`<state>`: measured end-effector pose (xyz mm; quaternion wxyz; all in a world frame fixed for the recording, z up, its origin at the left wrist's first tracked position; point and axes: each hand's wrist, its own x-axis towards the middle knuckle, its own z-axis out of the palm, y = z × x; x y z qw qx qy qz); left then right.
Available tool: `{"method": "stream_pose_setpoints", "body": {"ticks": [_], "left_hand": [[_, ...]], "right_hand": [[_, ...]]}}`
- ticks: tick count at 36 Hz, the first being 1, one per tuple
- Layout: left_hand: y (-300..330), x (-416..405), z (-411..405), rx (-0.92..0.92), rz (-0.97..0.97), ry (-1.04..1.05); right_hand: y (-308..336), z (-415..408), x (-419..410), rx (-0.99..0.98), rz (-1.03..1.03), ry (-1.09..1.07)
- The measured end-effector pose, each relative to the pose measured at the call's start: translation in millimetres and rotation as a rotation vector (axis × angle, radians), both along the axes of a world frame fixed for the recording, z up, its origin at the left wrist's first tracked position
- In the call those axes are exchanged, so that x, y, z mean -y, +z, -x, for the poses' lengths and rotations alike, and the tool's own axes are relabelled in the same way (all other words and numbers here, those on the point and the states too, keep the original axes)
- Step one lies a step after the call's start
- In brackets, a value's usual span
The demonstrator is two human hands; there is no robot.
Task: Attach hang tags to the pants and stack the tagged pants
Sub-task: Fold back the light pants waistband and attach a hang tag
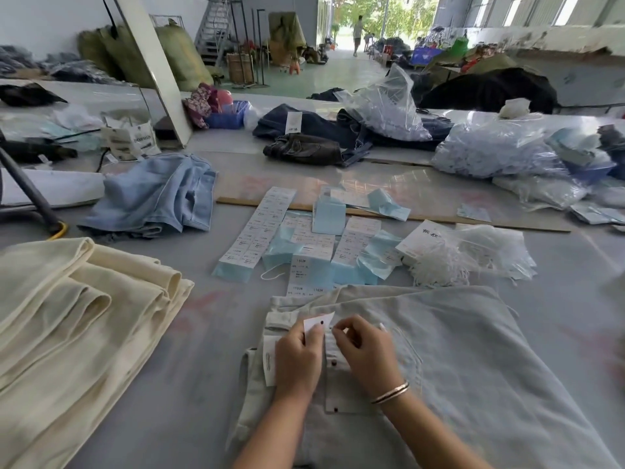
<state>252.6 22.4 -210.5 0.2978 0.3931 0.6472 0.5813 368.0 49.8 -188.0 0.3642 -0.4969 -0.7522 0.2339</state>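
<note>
Pale grey-blue pants (456, 360) lie flat in front of me with the waistband to the left. My left hand (299, 357) pinches a white hang tag (318, 322) with a dark punched hole, held over the waistband. Right beside that tag my right hand (363, 353) has its fingertips pinched together; what they hold is too small to tell. More white tags (270, 358) lie under my left hand. Cream pants (77, 319) are stacked at the left.
Label strips (257, 228) and blue tag cards (328, 214) are spread beyond the pants, beside a bag of white tag strings (473, 255). Light blue jeans (159, 194) lie crumpled at the left, dark jeans (314, 137) and plastic bags (500, 150) farther back.
</note>
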Motion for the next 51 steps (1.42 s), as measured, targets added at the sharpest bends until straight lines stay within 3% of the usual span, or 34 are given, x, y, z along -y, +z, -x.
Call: {"method": "stream_pose_setpoints", "body": {"ticks": [14,21,29,34,37,39,43,47,51], "left_hand": [[5.0,3.5,-2.3,-0.061,-0.047,-0.134],[9.8,7.7,-2.4,0.139,-0.098,-0.194],[7.9,4.4,2.5,-0.047,-0.029,-0.209],[16.8,4.0,3.4,0.026,-0.027,-0.124],[24.1,2.5,7.9,0.033,-0.014,-0.042],[30.5,2.1,11.0,-0.047,0.0,-0.05],[43.6,3.2,14.9,-0.228,-0.027,-0.033],[55.6,5.7,15.9,-0.343,-0.057,-0.178],[62.9,6.2,21.7,-0.158,-0.069,-0.212]], "right_hand": [[1.7,1.0,-8.3,0.075,0.037,-0.005],[6.0,-1.3,-7.1,0.108,0.045,0.014],[-1.4,-2.5,-6.6,0.104,0.043,0.009],[-1.8,-11.1,-5.8,0.009,0.108,0.049],[-1.3,-21.3,-5.8,-0.143,0.202,0.033],[0.9,-25.8,-7.2,-0.232,0.226,-0.012],[9.2,-29.6,-12.4,-0.227,0.165,-0.078],[26.3,-22.6,-11.7,-0.193,0.126,0.088],[38.4,-7.1,-7.3,-0.162,0.239,0.193]]}}
